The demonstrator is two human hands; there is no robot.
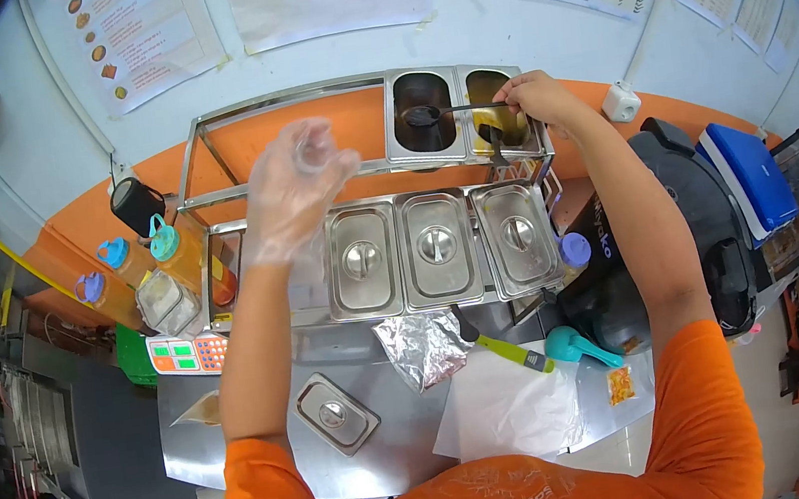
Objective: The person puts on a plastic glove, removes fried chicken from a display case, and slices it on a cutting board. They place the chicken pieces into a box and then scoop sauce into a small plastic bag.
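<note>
My right hand (533, 99) is closed on the handle of a black ladle (422, 116), whose bowl is over the dark contents of the left steel container (411, 147) on the upper rack. Beside it, the right steel container (489, 86) holds something yellow and another black utensil (492, 136). My left hand (295, 182), in a clear plastic glove, is raised in front of the rack's left part. Its fingers are bent and blurred, and whether they hold anything is unclear. Three lidded steel pans (441, 279) stand below the rack.
Bottles (180, 253) and a scale (189, 354) stand left. On the counter lie a small steel lid (336, 414), foil (421, 348), white paper (511, 406), a green-handled utensil (514, 355), a teal scoop (582, 347) and a small packet (620, 385). A black cooker (648, 217) stands right.
</note>
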